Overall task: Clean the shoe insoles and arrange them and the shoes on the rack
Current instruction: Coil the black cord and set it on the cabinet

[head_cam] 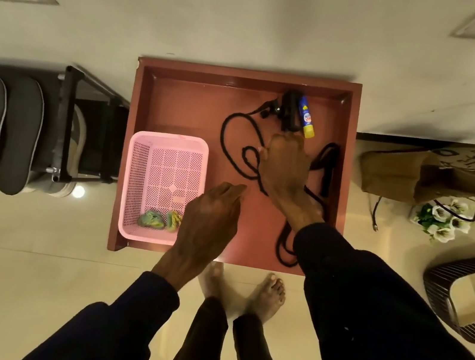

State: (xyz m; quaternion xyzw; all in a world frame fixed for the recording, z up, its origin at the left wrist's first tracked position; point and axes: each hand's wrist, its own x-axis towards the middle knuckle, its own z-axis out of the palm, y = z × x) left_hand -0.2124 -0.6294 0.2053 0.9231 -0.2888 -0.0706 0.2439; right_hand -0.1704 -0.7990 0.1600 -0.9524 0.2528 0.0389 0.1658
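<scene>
While both hands hover empty, right hand (285, 169) over cord (234, 151), left hand (210, 219) loose: two insoles (2, 134) (on rack (64, 119)).

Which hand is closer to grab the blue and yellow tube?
The right hand. It reaches deep into the red tray, with its fingertips right beside the tube. The left hand hangs back near the pink basket.

1 head view, steeply downward, close above tray (248, 76)
</scene>
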